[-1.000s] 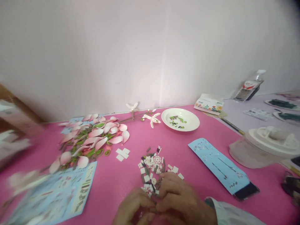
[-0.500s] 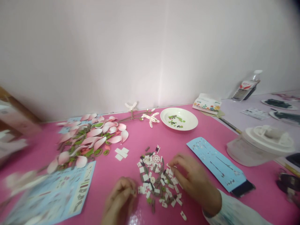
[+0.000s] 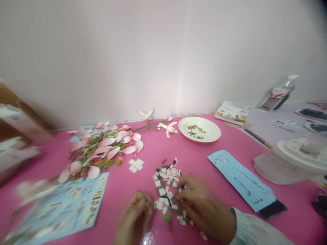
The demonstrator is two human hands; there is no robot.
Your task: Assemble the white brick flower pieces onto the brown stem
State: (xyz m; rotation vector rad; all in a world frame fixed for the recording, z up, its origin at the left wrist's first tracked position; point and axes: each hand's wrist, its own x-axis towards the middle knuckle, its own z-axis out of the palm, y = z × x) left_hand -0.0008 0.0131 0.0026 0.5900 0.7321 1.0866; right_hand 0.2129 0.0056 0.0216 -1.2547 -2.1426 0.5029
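Observation:
A loose pile of small building bricks (image 3: 161, 192), white, grey and brown with a bit of green, lies on the pink table. Just left of it, my left hand (image 3: 135, 212) is closed, pinching a small grey brick (image 3: 147, 203) between thumb and fingertips. My right hand (image 3: 204, 204) reaches over the right side of the pile, its fingers apart and touching the bricks; the palm hides some of them. Several white flat tiles (image 3: 136, 164) lie together beyond my left hand.
Pink petal pieces (image 3: 107, 143) and a blue printed sheet (image 3: 74, 200) are on the left. At the back lie a flower branch (image 3: 168, 128) and a white plate (image 3: 199, 137) with green pieces. A blue booklet (image 3: 242, 177) and a lidded tub (image 3: 270, 166) are on the right.
My right hand has moved left, further over the pile, covering more bricks. My left hand keeps its pinch beside the pile. The whole view has shifted slightly, with objects appearing further right.

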